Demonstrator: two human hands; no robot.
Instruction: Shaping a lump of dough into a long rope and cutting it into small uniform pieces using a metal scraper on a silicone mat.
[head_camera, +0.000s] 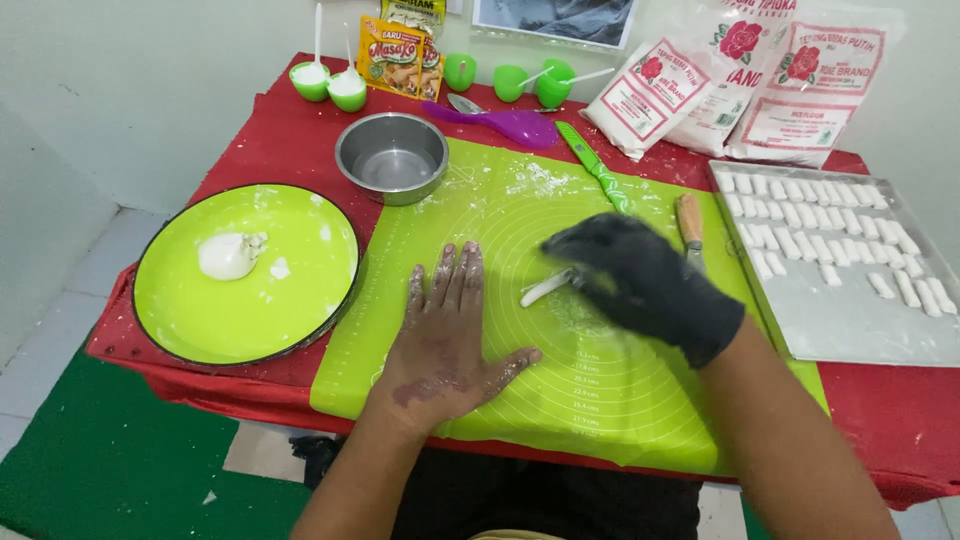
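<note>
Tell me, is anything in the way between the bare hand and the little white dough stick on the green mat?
Nothing visible is. The left hand lies flat on the green mat, and only bare mat separates it from the dough stick. The gloved right hand covers the stick's far end.

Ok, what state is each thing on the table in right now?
Bare left hand: flat on the green silicone mat, floury.
Black-gloved right hand: on a white dough strip, blurred.
Steel bowl: empty.
Round green plate: holds one white dough lump.
Grey metal tray: partly filled with cut dough pieces.
</note>
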